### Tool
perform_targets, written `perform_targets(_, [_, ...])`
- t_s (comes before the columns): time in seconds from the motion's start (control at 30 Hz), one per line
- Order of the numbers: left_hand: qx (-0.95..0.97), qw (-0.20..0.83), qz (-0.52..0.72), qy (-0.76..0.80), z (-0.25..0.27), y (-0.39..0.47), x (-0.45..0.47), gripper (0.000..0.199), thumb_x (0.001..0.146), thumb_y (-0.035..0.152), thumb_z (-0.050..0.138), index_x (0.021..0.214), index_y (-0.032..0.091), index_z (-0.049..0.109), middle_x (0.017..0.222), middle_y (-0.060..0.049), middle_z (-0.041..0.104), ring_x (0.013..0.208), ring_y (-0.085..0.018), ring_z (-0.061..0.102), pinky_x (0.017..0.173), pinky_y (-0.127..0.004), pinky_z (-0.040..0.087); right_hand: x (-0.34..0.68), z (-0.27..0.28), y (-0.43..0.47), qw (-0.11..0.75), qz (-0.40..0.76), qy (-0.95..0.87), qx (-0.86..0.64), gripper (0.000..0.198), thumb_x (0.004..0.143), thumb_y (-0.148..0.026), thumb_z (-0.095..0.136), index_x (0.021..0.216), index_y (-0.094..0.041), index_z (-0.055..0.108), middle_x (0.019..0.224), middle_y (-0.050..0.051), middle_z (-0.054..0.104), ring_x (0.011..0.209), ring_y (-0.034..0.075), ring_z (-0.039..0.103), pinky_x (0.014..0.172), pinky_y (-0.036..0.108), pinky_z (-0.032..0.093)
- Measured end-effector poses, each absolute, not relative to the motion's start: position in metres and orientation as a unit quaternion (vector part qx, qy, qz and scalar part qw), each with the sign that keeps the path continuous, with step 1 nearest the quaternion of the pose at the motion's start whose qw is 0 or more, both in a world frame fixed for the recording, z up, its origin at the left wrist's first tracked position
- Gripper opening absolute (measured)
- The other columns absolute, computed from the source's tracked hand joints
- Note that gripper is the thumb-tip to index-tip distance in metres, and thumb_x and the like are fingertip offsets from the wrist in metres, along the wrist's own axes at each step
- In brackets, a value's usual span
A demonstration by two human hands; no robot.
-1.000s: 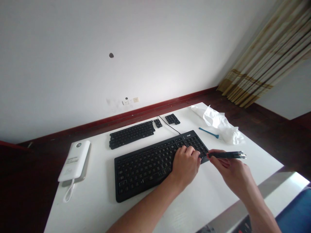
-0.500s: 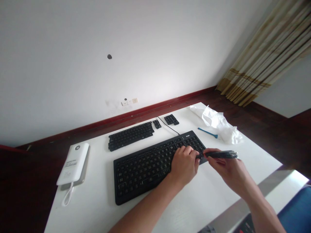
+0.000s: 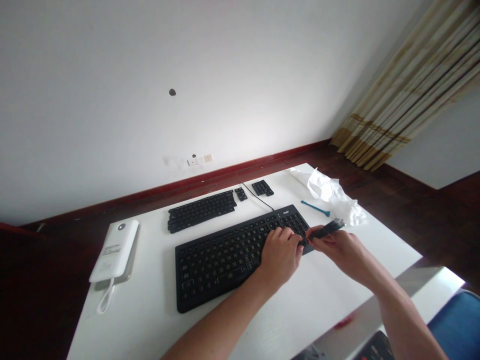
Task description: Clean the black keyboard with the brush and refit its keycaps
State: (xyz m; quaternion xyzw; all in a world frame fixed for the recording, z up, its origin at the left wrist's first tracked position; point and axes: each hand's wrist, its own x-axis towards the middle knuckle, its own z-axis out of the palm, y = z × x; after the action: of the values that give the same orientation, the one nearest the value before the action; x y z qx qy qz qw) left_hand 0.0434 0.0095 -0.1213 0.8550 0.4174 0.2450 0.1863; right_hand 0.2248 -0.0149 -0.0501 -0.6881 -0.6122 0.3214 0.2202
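A black keyboard [image 3: 221, 265] lies at a slant on the white table, its key positions showing small pale marks. My left hand [image 3: 279, 252] is closed over its right part, fingers bent on the number-pad area and thumb near the front edge. Close beside these fingertips, my right hand [image 3: 333, 246] is shut on a slim black hand tool [image 3: 327, 229] with a silvery end. The tool slants up to the right; its working tip is hidden by the fingers at the keyboard's right side. Whether a small part sits between my left fingertips, I cannot make out.
Behind the keyboard lie a large black key panel [image 3: 202, 210], a small key block [image 3: 240, 194] and a number-pad block [image 3: 263, 188]. A blue stick tool [image 3: 315, 208] and crumpled white plastic [image 3: 330, 190] lie right. A white power bank [image 3: 115, 250] with a loop lies left.
The black tool's silvery end has swung upward, so it tilts more steeply. My right hand has shifted slightly up and left; my left hand stays on the keyboard. The view has shifted a little.
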Motion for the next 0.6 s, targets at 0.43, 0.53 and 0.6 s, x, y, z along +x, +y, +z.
perform_targets(0.43, [0.856,0.168,0.253,0.418,-0.124,0.009,0.044,0.018,0.097,0.031,0.065,0.113,0.023,0.068,0.108,-0.004,0.067,0.103,-0.022,0.059,0.093,-0.039,0.049,0.215,-0.044,0.004,0.171,0.309,-0.582,-0.733,0.025,0.086,-0.037,0.062,0.078,-0.019,0.075,0.066,0.005,0.078,0.072,0.028,0.079,0.064,0.031,0.061])
perform_targets(0.53, [0.859,0.163,0.251,0.416,-0.124,0.009,0.044,0.016,0.097,0.031,0.065,0.111,0.023,0.068,0.107,-0.003,0.066,0.103,-0.022,0.058,0.092,-0.039,0.049,0.210,-0.041,0.004,0.157,0.292,-0.597,-0.730,0.022,0.085,-0.033,0.060,0.089,-0.020,0.077,0.070,0.003,0.079,0.077,0.027,0.079,0.067,0.030,0.059])
perform_targets(0.6, [0.860,0.162,0.250,0.415,-0.125,0.009,0.044,0.016,0.098,0.031,0.064,0.111,0.023,0.068,0.107,-0.004,0.066,0.103,-0.022,0.058,0.092,-0.039,0.049,0.210,-0.043,0.000,0.182,0.313,-0.592,-0.720,0.024,0.085,-0.033,0.060,0.097,-0.021,0.076,0.081,0.003,0.082,0.088,0.028,0.080,0.073,0.030,0.060])
